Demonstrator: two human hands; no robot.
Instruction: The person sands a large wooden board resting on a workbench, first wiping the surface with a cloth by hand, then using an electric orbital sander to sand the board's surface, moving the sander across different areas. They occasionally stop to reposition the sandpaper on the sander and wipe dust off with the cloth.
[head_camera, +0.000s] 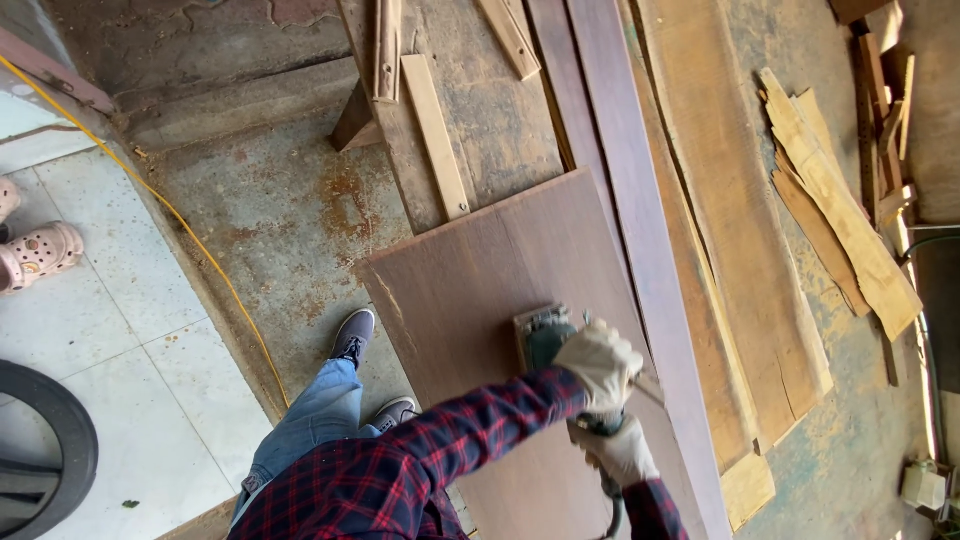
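A green electric sander (543, 338) rests on a wide dark brown board (480, 280) lying flat. Both my hands wear pale work gloves. My left hand (602, 362) grips the sander's top from the near side. Just below it, my right hand (624, 452) is closed around the sander's rear handle, and a grey cord (611, 512) trails from there. Red and navy plaid sleeves cover both arms. My jeans and grey shoes (354, 336) show to the board's left.
A long dark plank (640, 240) and paler planks (735, 250) lie beside the board. Wood offcuts (845, 220) are piled at right. A thin slat (436, 135) lies above the board. A yellow cable (180, 220) crosses the floor. Another person's pink clogs (38, 252) stand at far left.
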